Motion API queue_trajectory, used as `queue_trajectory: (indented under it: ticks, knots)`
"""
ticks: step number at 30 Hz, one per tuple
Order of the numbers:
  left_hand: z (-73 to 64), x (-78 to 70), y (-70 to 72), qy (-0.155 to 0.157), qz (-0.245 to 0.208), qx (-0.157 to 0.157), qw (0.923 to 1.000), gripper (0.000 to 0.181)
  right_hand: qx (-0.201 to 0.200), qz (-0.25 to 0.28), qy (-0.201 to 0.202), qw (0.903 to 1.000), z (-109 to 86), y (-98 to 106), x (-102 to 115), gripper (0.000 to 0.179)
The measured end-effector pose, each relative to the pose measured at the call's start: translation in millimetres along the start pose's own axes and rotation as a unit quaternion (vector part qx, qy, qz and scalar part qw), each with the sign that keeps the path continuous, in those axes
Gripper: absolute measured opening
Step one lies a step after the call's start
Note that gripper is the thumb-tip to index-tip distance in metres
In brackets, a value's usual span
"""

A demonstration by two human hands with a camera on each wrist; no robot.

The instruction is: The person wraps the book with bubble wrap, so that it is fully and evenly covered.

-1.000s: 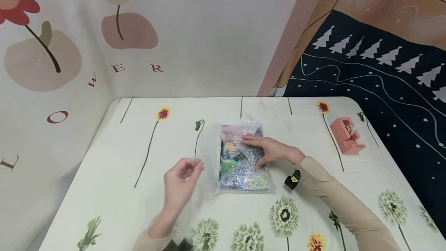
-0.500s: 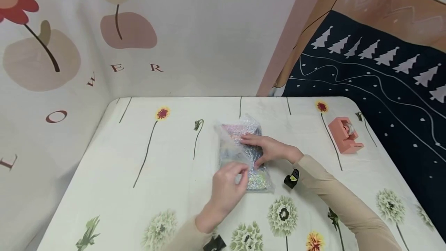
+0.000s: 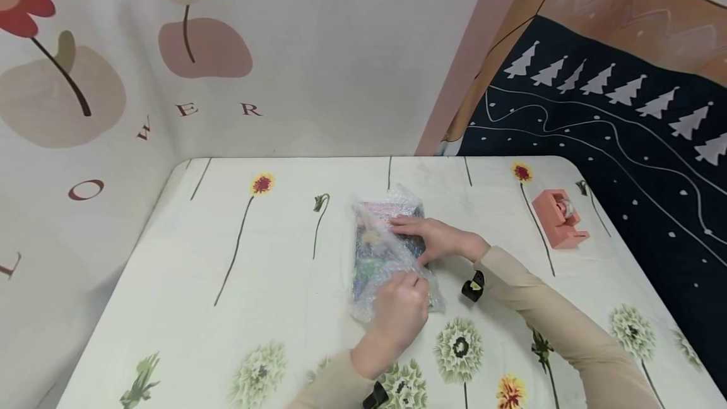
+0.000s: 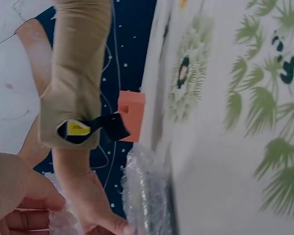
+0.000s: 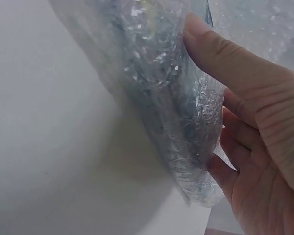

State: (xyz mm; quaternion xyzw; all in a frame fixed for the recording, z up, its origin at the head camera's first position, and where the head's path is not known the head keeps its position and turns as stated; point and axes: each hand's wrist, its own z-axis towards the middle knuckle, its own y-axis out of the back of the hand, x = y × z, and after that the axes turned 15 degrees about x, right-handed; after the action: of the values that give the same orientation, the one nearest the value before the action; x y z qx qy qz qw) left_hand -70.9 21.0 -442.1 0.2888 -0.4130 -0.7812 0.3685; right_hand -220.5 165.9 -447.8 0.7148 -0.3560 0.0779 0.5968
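From my station, leftmost on the table (image 3: pixel 278 308) I see the bubble-wrapped package (image 3: pixel 368 267), long axis running away from the person. Its middle lies just beyond the left hand (image 3: pixel 399 308), which pinches a loose wrap flap (image 4: pixel 64 221). I judge the flap's diagonal slant decisive: it nearly meets the right hand (image 3: pixel 436 237), fingers spread on the package's right side.
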Motion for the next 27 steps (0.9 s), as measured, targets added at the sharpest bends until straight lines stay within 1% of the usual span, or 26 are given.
queue_trajectory:
  ticks: [3,7,13,17,19,21,23,27]
  knots:
    - [-0.1,-5.0,-5.9,0.003,0.054,0.007,0.9985,0.007,0.011,-0.004,-0.003,0.9999,1.4,4,1,0.080]
    - [-1.8,-11.6,-15.3,0.011,0.092,0.022,0.9955,0.008,0.023,0.008,-0.004,0.9997,2.8,9,2,0.073]
    - [-4.1,-19.0,-24.1,0.022,0.136,0.074,0.9877,0.012,0.032,0.036,-0.005,0.9988,3.0,15,3,0.069]
    - [-4.0,-20.9,-26.9,0.031,0.145,0.103,0.9836,0.012,0.035,0.050,-0.006,0.9981,3.4,16,3,0.058]
    - [-3.9,-21.5,-27.3,0.034,0.145,0.116,0.9820,0.010,0.030,0.053,0.000,0.9981,4.3,16,2,0.051]
    - [-3.9,-22.0,-27.4,0.035,0.145,0.133,0.9798,0.008,0.024,0.058,0.000,0.9980,5.0,16,2,0.048]
    - [-4.1,-22.5,-26.7,0.037,0.145,0.152,0.9771,0.008,0.017,0.057,-0.005,0.9982,5.7,14,2,0.051]
    - [-4.8,-23.6,-24.5,0.044,0.130,0.194,0.9713,0.019,0.005,0.043,-0.013,0.9990,5.5,10,4,0.067]
